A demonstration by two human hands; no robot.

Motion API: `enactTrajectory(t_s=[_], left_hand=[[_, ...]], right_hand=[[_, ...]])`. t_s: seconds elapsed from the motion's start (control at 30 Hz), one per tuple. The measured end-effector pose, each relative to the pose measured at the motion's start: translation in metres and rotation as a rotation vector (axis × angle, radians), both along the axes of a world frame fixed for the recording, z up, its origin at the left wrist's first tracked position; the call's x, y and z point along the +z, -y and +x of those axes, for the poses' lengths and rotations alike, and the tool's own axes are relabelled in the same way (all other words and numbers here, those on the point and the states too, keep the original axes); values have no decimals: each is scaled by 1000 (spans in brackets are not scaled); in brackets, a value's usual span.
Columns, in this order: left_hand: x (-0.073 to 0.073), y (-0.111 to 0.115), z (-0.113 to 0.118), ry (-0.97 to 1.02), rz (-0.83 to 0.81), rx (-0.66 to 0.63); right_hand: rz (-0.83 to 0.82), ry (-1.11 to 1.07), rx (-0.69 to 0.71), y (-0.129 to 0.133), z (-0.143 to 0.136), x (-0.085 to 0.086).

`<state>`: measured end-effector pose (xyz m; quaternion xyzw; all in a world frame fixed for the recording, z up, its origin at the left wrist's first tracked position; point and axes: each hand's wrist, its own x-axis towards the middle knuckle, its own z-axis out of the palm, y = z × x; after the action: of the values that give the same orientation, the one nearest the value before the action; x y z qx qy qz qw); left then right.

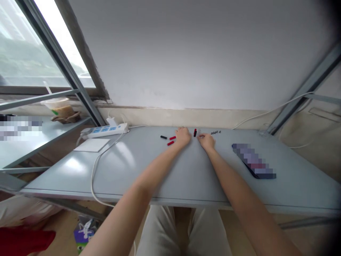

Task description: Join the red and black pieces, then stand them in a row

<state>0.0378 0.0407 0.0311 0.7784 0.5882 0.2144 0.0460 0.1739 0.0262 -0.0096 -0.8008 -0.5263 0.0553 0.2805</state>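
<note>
cylinder [195, 133], small, 2 colours: red above, black below.

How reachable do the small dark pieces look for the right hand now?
Probably yes: the dark pieces lie just beside the right hand, and nothing visible stands between them. Whether its fingertips already hold something is too small to tell.

Red-black piece [195, 133] between hands [183, 136] [207, 140], free tabletop [193, 174] between forearms [162, 165] [231, 177], cable [92, 176] left

Loose pale beige trousers [160, 231]; forearms [157, 170] bare.
</note>
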Motion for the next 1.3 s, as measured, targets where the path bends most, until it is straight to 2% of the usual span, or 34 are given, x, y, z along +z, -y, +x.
enactTrajectory(t_s=[0.1,0.2,0.27,0.37,0.57,0.77,0.87,0.97,1.17,1.3], left_hand=[[13,8,-33,-31,44,-13],[20,24,-65,-29,58,45],[19,36,-79,-22,79,82],[10,52,-90,-7,111,116],[-3,63,-87,-79,69,97],[-10,56,-89,-112,2,91],[-16,51,-90,-91,-1,72],[-21,47,-89,-28,23,-5],[-25,46,-80,263,57,-246],[-29,46,-72,389,3,-299]], right_hand=[[6,30,13,2,-1,0],[-2,108,37,5,-2,1],[-17,195,49,9,-3,3],[-63,314,56,19,-6,7],[-189,337,122,37,-13,29],[-96,260,199,52,-16,47],[-34,213,237,55,-17,44],[19,135,328,53,-22,37],[83,-69,481,50,-41,26],[69,-151,605,49,-41,24]])
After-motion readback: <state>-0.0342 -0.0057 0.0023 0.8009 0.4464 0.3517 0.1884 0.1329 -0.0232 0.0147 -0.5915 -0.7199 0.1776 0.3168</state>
